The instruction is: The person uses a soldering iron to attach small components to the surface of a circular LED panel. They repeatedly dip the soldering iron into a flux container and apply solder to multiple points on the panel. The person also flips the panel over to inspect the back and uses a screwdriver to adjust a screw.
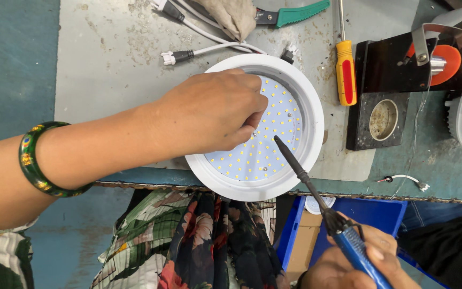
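Observation:
A round white downlight point(310, 107) lies face up at the table's near edge, its disc of small yellow LED chips point(274, 139) showing. My left hand point(209, 112) rests inside the housing, fingers pinched together on the LED board near its middle. What they pinch is hidden. My right hand point(356, 262) grips a soldering iron point(316, 192) by its blue handle. The iron's dark tip points up to the board just right of my left fingertips. A green bangle point(33, 160) is on my left wrist.
A yellow and red screwdriver point(346, 72), green-handled pliers point(292, 14), white cables point(199, 51) and a rag point(231, 16) lie behind the lamp. A black stand with a solder spool point(434, 59) and a round tin point(383, 119) is at right. A blue bin point(370, 211) sits below the table edge.

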